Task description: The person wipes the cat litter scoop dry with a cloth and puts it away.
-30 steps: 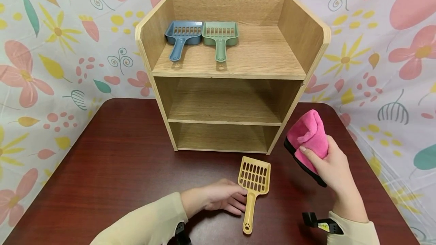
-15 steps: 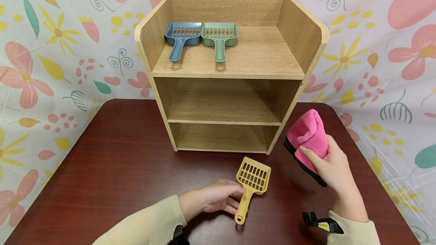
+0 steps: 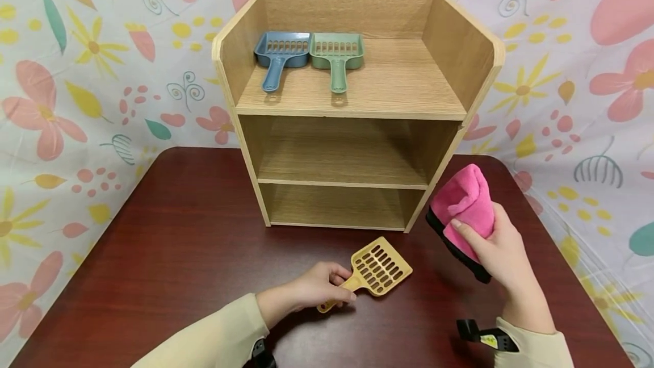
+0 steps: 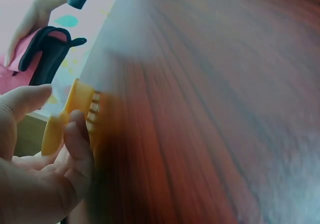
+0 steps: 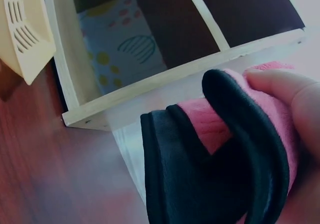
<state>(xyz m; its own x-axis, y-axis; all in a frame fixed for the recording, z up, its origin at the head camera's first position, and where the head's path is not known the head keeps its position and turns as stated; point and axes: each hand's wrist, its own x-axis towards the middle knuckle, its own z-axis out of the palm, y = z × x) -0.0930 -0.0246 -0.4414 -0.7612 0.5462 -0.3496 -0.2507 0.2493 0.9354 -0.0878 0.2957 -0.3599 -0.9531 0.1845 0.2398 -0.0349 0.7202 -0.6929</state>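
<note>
A yellow slotted litter scoop (image 3: 356, 281) is low over the table in front of the shelf unit, its slotted head pointing to the upper right. My left hand (image 3: 317, 289) holds it by the handle, thumb on the near side and fingers on the far side. Up close in the left wrist view, the handle of the scoop (image 4: 54, 134) lies between thumb and fingers. On the right, my right hand (image 3: 503, 249) grips a folded pink cloth (image 3: 467, 197) with black edging, beside the shelf unit's right side. The black underside of the cloth (image 5: 172, 169) faces the right wrist camera.
A three-level wooden shelf unit (image 3: 352, 105) stands at the back of the dark red-brown table (image 3: 194, 231). On its top level, a blue litter scoop (image 3: 275, 70) and a green litter scoop (image 3: 338, 70) sit side by side at the left. A flower-patterned sheet (image 3: 128, 72) hangs behind.
The yellow scoop has turned clockwise, its handle swinging left into my left hand, whose fingers now close round it. The right hand and cloth stay in place; the head view shifted slightly.
</note>
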